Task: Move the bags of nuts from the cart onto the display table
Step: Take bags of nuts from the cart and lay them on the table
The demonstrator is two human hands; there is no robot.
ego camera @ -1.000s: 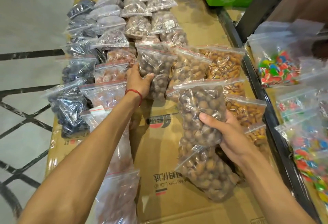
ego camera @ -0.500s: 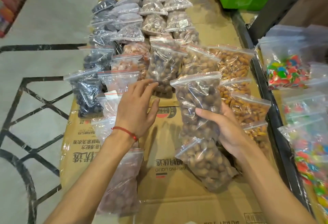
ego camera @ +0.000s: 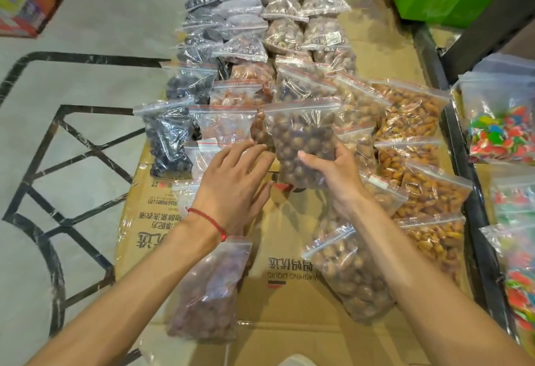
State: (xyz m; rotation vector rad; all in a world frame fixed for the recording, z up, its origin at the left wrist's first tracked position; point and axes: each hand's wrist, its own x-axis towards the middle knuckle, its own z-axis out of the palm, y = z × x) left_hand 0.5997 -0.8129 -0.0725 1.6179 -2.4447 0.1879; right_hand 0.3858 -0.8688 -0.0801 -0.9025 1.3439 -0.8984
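1. Two bare hands over the cardboard-covered display table (ego camera: 289,273). The right hand (ego camera: 333,171) is clamped on a clear zip bag of round dark-brown nuts (ego camera: 304,145): thumb across the front, fingers wrapped behind the lower half.
2. Bag is upright, zip strip on top, long axis running away from the person. It sits above and slightly left of the grip, just in front of the brown-nut column.
3. The left hand (ego camera: 234,174) is flat, fingers apart, holding nothing; fingertips are just beside the bag's left edge, prob. touching, but glare makes it hard to tell.
4. Judgement: bare cardboard lies directly below the bag, so the right hand is nearer for the set-down, w/ the left steadying.
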